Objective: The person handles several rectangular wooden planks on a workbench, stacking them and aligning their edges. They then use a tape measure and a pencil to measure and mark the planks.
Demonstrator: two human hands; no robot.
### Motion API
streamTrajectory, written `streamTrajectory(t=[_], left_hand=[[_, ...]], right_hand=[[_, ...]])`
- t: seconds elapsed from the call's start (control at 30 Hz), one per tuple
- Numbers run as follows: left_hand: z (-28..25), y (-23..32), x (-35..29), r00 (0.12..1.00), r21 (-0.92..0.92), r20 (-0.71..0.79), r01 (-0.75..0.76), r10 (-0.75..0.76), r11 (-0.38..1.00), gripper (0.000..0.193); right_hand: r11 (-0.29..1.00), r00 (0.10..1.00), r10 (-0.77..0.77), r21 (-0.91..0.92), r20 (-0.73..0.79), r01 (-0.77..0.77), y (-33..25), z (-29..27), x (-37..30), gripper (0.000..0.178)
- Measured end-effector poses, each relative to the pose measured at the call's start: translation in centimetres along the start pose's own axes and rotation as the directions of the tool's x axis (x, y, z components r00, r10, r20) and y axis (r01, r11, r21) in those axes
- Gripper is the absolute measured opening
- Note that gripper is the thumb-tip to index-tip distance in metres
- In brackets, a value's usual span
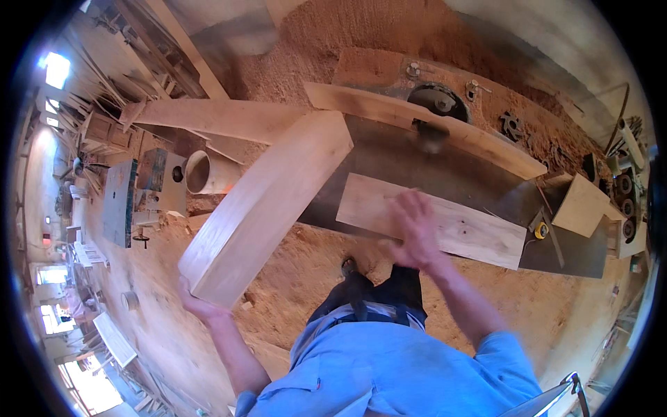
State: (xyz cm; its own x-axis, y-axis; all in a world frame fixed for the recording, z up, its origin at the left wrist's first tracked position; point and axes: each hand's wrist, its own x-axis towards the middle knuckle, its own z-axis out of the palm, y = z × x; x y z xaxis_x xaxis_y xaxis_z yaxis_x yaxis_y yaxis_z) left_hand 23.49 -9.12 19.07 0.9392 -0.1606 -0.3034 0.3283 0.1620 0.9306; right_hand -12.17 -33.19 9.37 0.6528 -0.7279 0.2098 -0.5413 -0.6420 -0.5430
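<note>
My left hand (203, 303) is closed around the near lower end of a thick pale wooden beam (271, 208). The beam slants up and away, and its far end is over the left part of a dark metal machine table (577, 254). I cannot tell whether it is one piece or several boards together. A flat pale board (479, 233) with a knot lies on that table. My right hand (417, 229) is over the left half of this board, fingers stretched out and a little blurred, seemingly touching its top, with nothing gripped.
Behind the board runs a long wooden fence (417, 118), with a dark round machine part (439, 101) beyond it. A yellow tape measure (540, 230) and a square wooden piece (580, 205) are at the right. Sawdust covers the floor (278, 306). A pipe (208, 172) stands left.
</note>
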Motion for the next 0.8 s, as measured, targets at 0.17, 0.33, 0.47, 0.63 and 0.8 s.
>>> streamTrajectory(t=[0.17,0.33,0.47,0.63,0.8], left_hand=[[5.8,4.2,-4.0,0.970,0.023,0.151,-0.196,0.191,0.980,0.058],[11.5,5.0,-13.9,0.942,0.102,0.203,-0.293,0.268,0.951,0.070],[11.6,5.6,-18.1,0.880,-0.139,0.388,-0.239,0.275,0.961,0.072],[11.4,5.8,-19.2,0.703,-0.201,0.565,-0.389,0.431,0.899,0.078],[13.7,5.3,-21.0,0.396,-0.126,0.736,-0.717,0.549,0.686,0.085]], right_hand=[[0.660,0.960,-0.208,0.698,-0.187,0.280,-14.9,3.3,3.5,0.090],[0.631,0.834,-0.140,0.600,-0.534,0.491,-23.1,0.1,5.8,0.089],[0.621,0.790,0.015,0.625,-0.613,0.473,-24.2,-2.2,7.3,0.081],[0.534,0.822,0.089,0.724,-0.563,0.438,-22.1,-5.1,7.6,0.059],[0.294,0.834,0.293,0.874,-0.468,0.387,-18.7,-11.6,7.5,0.048]])
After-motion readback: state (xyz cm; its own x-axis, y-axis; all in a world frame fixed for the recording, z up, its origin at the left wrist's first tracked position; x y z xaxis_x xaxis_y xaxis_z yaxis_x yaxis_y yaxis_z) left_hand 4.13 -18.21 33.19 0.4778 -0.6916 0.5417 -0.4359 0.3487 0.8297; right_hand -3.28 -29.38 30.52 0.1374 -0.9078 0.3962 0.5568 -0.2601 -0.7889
